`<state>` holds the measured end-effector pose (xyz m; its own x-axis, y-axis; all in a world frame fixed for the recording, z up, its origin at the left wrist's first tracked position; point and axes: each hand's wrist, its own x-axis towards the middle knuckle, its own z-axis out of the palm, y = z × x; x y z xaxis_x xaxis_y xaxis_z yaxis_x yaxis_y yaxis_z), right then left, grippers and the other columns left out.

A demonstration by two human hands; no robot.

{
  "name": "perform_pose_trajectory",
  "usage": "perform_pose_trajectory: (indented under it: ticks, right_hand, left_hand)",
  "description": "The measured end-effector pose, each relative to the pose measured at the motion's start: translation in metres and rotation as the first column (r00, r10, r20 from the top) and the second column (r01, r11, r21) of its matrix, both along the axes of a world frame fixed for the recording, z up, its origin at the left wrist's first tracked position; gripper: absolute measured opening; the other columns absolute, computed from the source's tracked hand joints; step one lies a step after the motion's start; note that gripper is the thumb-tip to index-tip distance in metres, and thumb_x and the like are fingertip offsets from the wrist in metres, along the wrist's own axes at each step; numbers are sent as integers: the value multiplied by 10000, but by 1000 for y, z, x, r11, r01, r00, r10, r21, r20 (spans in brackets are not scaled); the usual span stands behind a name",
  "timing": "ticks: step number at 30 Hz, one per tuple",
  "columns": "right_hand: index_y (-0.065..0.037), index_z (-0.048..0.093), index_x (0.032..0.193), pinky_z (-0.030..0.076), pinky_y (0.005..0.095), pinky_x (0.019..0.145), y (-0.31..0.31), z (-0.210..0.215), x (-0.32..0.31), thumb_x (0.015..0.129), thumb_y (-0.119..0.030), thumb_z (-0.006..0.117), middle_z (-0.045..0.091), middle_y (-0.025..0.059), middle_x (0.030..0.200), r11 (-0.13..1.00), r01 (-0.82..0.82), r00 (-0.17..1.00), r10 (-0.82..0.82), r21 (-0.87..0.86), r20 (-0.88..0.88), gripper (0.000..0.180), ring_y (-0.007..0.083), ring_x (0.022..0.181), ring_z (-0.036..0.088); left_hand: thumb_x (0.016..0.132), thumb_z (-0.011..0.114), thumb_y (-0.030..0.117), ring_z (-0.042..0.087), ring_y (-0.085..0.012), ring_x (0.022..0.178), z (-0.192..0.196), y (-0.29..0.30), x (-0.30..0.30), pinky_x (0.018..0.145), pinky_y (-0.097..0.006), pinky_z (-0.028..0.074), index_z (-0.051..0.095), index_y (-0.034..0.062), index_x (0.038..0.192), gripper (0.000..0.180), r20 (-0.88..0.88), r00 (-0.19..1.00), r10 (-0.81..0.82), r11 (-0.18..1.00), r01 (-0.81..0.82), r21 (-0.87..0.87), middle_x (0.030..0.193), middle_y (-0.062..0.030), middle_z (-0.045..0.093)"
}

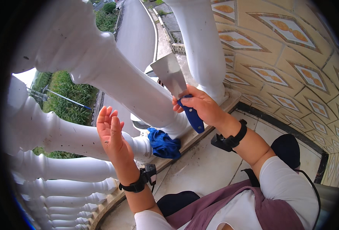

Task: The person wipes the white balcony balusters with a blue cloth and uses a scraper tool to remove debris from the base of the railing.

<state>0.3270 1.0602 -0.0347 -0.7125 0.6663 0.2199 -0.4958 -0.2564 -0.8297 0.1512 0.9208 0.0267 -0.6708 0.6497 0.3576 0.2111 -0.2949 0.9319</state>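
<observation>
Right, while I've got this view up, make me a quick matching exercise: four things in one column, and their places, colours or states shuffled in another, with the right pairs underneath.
Things:
1. Scraper
2. Blue cloth
3. Left grip
4. Wall tiles

Places, colours or states:
A. bunched at the foot of the white balusters
B. raised and open, with nothing in it
C. beige, with orange-marked diamond shapes
D. held in the right grip, blade pointing up and away from the person

Right pairs: 1-D, 2-A, 3-B, 4-C.
</observation>
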Motion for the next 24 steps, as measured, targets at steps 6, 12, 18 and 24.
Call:
perform_pose_trajectory:
  ticks: [6, 12, 18, 24]
  right_hand:
    - [-13, 461, 997, 475, 273, 523, 23, -65, 20, 873, -154, 461, 562, 64, 780, 996, -43, 954, 64, -79, 291, 187, 122, 568, 577]
    - [2, 433, 1098, 475, 312, 557, 43, -71, 52, 859, -149, 492, 570, 100, 763, 933, -238, 755, 3, 270, 656, 289, 170, 614, 595]
    - [-15, 375, 1248, 429, 417, 788, 53, -119, 94, 835, -114, 466, 550, 247, 992, 818, -473, 555, -12, 328, 831, 435, 375, 932, 542]
    - [47, 354, 1243, 420, 399, 806, 66, -143, 67, 854, -78, 441, 527, 257, 1032, 848, -388, 723, 37, 361, 690, 418, 376, 934, 527]
  left_hand:
    - [823, 627, 120, 372, -210, 1165, -26, 45, 25, 1015, -343, 270, 202, 15, 1347, 682, -381, 924, 14, 997, -43, -67, 1304, -134, 332]
    - [778, 692, 128, 439, -203, 1097, -46, 64, 31, 970, -345, 357, 236, 39, 1274, 680, -404, 909, 104, 995, -98, 36, 1213, -108, 419]
    - [773, 685, 248, 475, -256, 1085, -59, 72, 35, 935, -410, 411, 251, 58, 1282, 696, -366, 901, 231, 973, -222, 68, 1255, -149, 405]
    - [784, 634, 354, 468, -282, 1105, -63, 72, 38, 909, -426, 436, 240, 59, 1306, 717, -408, 850, 334, 940, -329, 84, 1277, -158, 384]
